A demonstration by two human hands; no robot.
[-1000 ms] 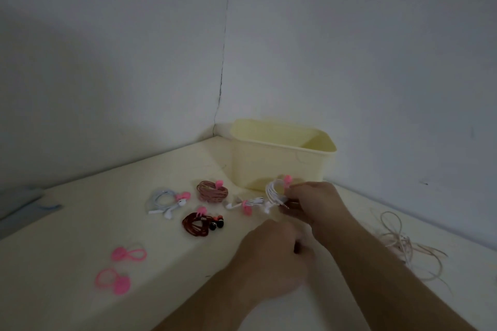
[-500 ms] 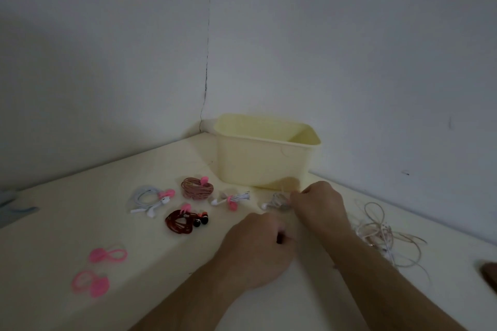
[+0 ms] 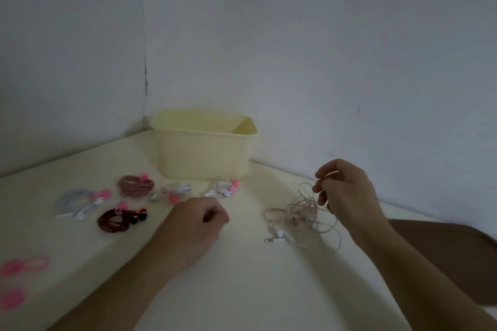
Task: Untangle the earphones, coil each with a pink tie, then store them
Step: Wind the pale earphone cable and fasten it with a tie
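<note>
Several coiled earphones with pink ties lie in front of the yellow tub: a grey-white pair, a pink-brown coil, a dark red pair, a white pair and another white coil. A tangled pale pink earphone lies loose on the table at the right. My right hand hovers over the tangle and pinches a loop of its cable. My left hand rests on the table with fingers curled, holding nothing that I can see.
Two spare pink ties lie near the left front edge. Grey walls meet in a corner behind the tub. A brown surface shows past the table's right edge.
My right hand let go of the white coil, which now lies in front of the tub, and moved right to the tangled earphone. The view has shifted to the right.
</note>
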